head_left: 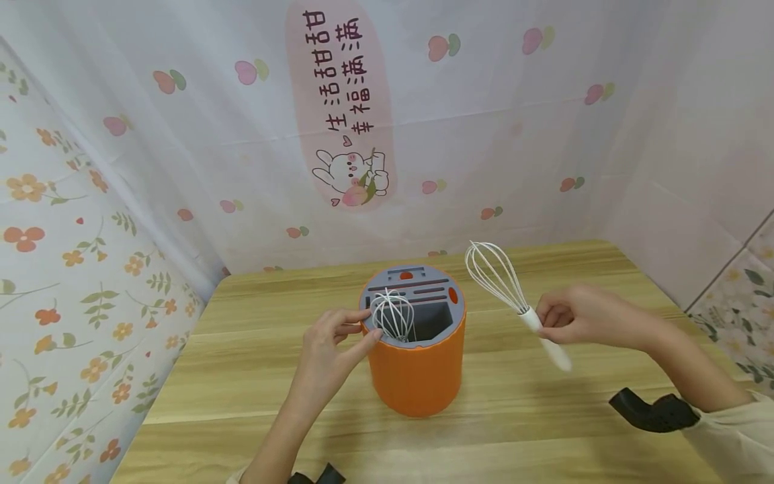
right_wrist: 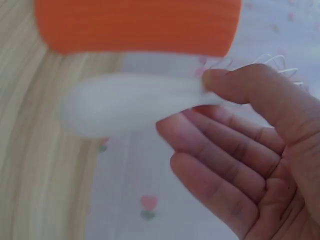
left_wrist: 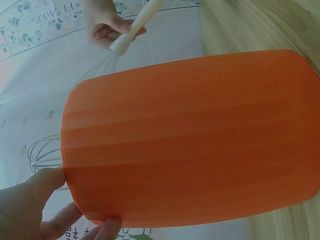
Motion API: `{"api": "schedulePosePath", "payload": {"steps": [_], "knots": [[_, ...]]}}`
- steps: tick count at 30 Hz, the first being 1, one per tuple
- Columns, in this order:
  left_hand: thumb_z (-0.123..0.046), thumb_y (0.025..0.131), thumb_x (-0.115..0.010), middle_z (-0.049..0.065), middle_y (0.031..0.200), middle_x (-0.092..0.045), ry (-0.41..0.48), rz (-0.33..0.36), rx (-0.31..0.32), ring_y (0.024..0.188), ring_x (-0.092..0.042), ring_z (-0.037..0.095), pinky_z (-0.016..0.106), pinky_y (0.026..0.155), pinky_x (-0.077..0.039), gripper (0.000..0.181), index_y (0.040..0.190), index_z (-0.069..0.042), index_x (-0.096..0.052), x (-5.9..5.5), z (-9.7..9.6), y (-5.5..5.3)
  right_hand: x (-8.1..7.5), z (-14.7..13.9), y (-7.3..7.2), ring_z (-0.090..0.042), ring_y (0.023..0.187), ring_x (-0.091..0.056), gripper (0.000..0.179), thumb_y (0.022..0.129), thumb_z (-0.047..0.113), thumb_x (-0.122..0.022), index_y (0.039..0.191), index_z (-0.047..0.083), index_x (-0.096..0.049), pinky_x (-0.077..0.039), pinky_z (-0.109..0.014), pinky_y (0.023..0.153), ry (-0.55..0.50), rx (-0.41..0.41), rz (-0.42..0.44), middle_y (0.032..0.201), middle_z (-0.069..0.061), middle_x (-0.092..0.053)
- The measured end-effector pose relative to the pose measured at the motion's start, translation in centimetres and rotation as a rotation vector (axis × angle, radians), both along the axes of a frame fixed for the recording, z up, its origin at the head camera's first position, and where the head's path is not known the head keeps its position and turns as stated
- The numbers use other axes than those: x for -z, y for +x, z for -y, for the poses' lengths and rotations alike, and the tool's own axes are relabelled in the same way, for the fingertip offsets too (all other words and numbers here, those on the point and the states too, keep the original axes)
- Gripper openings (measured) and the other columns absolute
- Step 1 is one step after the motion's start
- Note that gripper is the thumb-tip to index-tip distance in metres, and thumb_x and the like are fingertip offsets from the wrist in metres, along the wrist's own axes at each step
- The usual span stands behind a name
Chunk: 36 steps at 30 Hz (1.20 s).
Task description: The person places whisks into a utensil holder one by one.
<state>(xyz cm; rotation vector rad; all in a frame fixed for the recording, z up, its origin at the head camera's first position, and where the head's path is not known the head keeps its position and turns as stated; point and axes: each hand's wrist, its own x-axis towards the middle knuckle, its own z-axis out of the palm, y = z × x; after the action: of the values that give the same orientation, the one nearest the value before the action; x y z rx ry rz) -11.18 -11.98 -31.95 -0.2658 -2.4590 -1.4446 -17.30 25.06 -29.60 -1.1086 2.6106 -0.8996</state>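
Note:
An orange utensil holder (head_left: 417, 380) with a grey slotted top stands upright on the table. My left hand (head_left: 329, 346) grips its top rim at the left, thumb on the near edge. A whisk (head_left: 393, 314) stands in the left part of the holder's large compartment, white wires upward; its lower part is hidden inside. To the right of the holder, my right hand (head_left: 571, 314) pinches a second whisk (right_wrist: 125, 105) by its white handle, in the air above the table. That whisk's wire head points up and left, and its handle end points down and right.
The wooden table (head_left: 266, 376) runs back to a patterned curtain (head_left: 502, 134). Floral cloth (head_left: 78, 269) hangs along the left side, and more cloth hangs at the right. In the top are narrow slots beside the large compartment (head_left: 432, 321).

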Motion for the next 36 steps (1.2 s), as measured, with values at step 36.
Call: {"api": "schedulePosePath", "payload": {"steps": [36], "knots": [[-0.022, 0.076, -0.076, -0.001, 0.098, -0.061, 0.005, -0.019, 0.000, 0.085, -0.063, 0.012, 0.042, 0.084, -0.049, 0.027, 0.101, -0.016, -0.069, 0.1, 0.1, -0.2, -6.2, 12.8, -2.0, -0.009, 0.072, -0.066, 0.011, 0.080, 0.011, -0.071, 0.088, 0.006, -0.066, -0.054, -0.027, 0.067, -0.233, -0.221, -0.007, 0.080, 0.002, -0.067]]}}
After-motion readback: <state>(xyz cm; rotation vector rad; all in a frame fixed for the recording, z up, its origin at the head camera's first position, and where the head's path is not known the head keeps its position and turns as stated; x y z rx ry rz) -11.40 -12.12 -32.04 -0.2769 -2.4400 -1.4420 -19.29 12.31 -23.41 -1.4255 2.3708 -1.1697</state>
